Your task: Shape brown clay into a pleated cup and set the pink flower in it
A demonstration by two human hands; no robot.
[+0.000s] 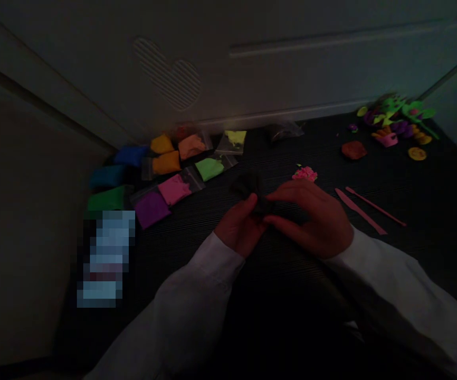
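Over the middle of the dark table, my left hand (238, 224) is closed around a dark piece of modelling clay (247, 184), with the thumb pressed on its near side. My right hand (319, 219) pinches the right edge of the same piece between thumb and fingertips. The dim light hides much of the clay's outline. Just beyond my right hand lies a small cluster of pink bits (304, 173). A pink clay knife (361, 211) and a thin pink stick tool (377, 207) lie to the right of that hand.
Bags of coloured clay, including purple (152, 209), pink (174, 189), light green (210, 169) and blue (131, 156), lie on the left. A lit phone (110, 253), pixelated, is nearer. Reddish-brown clay (354, 150) and colourful clay flowers (392, 113) sit at the far right, before a pale panel (292, 79).
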